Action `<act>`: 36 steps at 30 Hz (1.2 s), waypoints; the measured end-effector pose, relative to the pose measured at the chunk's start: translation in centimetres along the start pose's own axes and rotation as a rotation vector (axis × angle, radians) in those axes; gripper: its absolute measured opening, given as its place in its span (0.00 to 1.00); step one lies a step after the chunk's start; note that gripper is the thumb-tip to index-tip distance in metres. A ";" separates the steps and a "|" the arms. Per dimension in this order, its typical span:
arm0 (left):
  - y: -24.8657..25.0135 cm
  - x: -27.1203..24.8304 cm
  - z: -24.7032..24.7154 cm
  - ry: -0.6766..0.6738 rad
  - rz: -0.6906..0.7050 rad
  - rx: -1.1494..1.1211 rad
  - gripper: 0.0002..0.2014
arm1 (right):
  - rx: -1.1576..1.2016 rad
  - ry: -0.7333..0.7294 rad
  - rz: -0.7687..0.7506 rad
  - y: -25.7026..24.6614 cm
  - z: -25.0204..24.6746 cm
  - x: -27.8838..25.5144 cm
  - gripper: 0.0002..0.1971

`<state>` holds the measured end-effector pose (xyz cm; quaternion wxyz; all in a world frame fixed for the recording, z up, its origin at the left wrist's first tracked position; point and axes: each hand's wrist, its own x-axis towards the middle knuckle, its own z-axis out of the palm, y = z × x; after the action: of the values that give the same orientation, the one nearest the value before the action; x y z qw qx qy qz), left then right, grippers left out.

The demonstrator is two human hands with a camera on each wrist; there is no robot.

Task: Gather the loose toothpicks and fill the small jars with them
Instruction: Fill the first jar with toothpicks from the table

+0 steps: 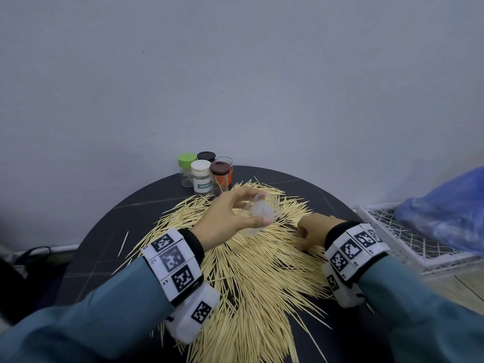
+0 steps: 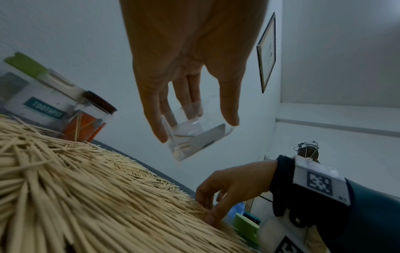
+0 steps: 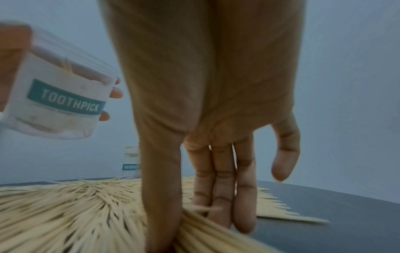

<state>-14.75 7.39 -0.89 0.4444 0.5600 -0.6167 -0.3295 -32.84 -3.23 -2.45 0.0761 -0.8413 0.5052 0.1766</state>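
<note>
Two blue-green sleeves (image 1: 110, 305) with black-and-white square tags reach over a round dark table (image 1: 86, 260). Behind it stands a plain pale wall (image 1: 235, 74), and a white wire basket (image 1: 408, 247) with a blue bag (image 1: 445, 208) sits at the right. Loose toothpicks (image 1: 251, 279) lie in a big pale pile all over the middle of the table. At the back edge stand some small jars (image 1: 204, 174) with green, black, white and brown lids. Up over the pile, the left hand (image 1: 230, 216) holds a clear open jar (image 1: 262, 213), tipped, with fingers and thumb curled round it. Down on the pile, the right hand (image 1: 311, 234) seems to pinch a bunch of toothpicks, but that view is blurry.
</note>
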 end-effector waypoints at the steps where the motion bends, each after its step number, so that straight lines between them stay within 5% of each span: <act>1: 0.0 0.0 0.0 0.000 -0.002 0.002 0.27 | -0.014 -0.004 -0.010 -0.3 0.0 0.1 0.15; 11: -0.5 0.1 -0.7 0.031 -0.016 0.000 0.26 | -0.043 -0.069 -0.149 -2.5 -0.5 0.2 0.18; 28: -1.0 0.0 -1.7 0.069 -0.066 -0.026 0.25 | 1.109 -0.013 -0.408 -1.7 -1.3 1.0 0.09; 36: -1.2 0.0 -1.4 0.033 -0.125 -0.028 0.26 | 1.782 0.241 -0.565 -3.6 -4.8 0.0 0.13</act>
<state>-12.96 7.36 -1.48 0.4407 0.5965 -0.5687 -0.3558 -28.63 -3.02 1.79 0.6786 -0.5773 0.2357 -0.3882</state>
